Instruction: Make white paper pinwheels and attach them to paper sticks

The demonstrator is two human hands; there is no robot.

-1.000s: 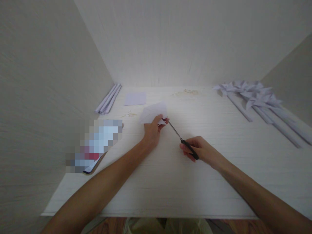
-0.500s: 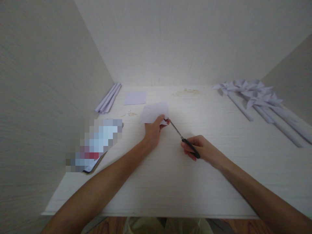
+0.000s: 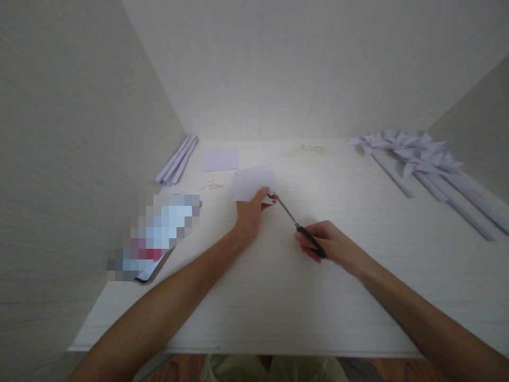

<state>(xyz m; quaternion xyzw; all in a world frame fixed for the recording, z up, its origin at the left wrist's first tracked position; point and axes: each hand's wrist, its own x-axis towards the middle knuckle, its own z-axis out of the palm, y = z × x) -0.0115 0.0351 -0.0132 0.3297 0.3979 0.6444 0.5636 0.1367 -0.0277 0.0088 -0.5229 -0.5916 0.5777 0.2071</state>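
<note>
Nothing shifted: left hand point(image 3: 249, 215) pinches paper point(image 3: 252, 182), scissors point(image 3: 299, 229) meeting.

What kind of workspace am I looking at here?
Likely a paper-craft station: a white table boxed in by plain panels. Finished paper pinwheels lie far right, rolled paper sticks far left, and the hands hold scissors and a folded sheet.
</note>
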